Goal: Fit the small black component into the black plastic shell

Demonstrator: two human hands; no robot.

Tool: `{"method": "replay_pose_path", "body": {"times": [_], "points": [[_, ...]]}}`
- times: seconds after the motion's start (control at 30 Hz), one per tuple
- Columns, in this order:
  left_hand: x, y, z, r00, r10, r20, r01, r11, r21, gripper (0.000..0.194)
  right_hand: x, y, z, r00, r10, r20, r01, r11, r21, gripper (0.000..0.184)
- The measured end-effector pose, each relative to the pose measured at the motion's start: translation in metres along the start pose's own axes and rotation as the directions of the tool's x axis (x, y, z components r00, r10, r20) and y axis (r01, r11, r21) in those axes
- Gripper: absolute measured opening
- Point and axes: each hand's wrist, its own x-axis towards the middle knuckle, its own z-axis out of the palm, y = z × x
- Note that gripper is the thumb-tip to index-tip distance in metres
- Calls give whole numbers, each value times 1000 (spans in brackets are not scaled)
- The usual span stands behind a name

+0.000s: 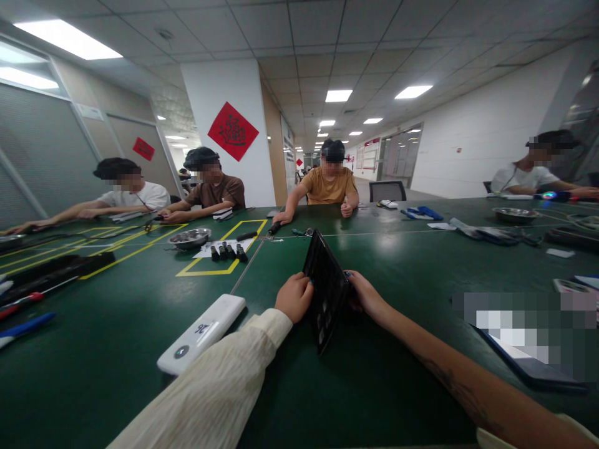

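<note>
A thin black rectangular panel (325,290) stands tilted on its edge above the green table (262,405), seen nearly edge-on. Its left face is dark, with some small pale patches low down; I cannot tell what kind of thing it is. My left hand (294,297) is closed at that face, thumb pressed to it. On the other side my right hand (364,293) grips the far edge, its fingers partly hidden behind. Beside my left sleeve lies a white power bank (203,333) with a lit number display.
Ahead lie several short black cylinders (229,252), a metal bowl (188,239) and yellow tape outlines (213,272). A black tray (60,274) and blue-handled tool (28,328) are at left. At right are a tablet-like device (528,362) and plastic bags (486,232). Co-workers sit around the table.
</note>
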Motion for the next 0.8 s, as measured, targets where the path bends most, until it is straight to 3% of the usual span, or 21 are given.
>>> {"method": "replay_pose_path", "body": {"times": [0.2,0.4,0.8], "points": [[-1,4,-4,999,-34,-24,35,997,65,32,2,3,0,1000,-1,-3,1,1000,4,32],[-1,5,-4,999,-17,-35,19,999,36,38,2,2,1,1000,15,-5,-15,1000,-6,31],[-2,6,-4,998,-48,-38,49,998,41,29,2,4,0,1000,-8,4,8,1000,-24,32]]}}
